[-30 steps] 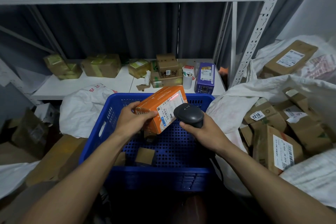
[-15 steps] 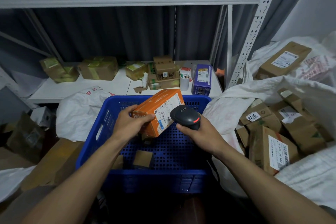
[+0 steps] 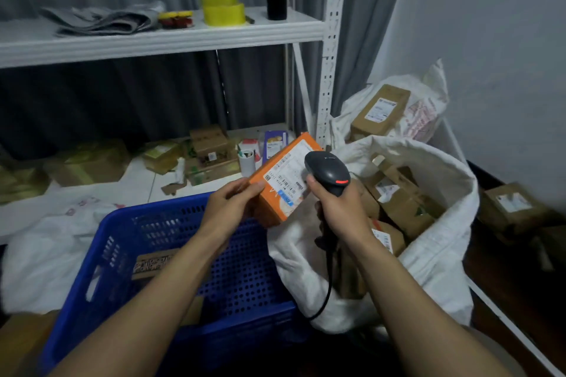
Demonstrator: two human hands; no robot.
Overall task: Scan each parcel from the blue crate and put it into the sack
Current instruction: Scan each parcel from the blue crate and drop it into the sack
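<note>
Orange parcel [image 3: 277, 193] held between blue crate [image 3: 122, 242] and sack [image 3: 453, 193], its scan apparently just completed.

The left hand [image 3: 229, 208] pinched the parcel's near corner, thumb on top and fingers beneath, while the right hand [image 3: 340, 211] was curled round the scanner [image 3: 327, 171] handle. The parcel appeared to be a small, rigid carton, probably light, since a one-handed corner grip carried it; gripping across two opposite edges would likely be steadier for the drop. Compared with a second earlier, the parcel had shifted from above the crate's interior to its right rim, near the sack's open mouth, with the scanner head staying close beside the printed label [image 3: 291, 170].
</note>
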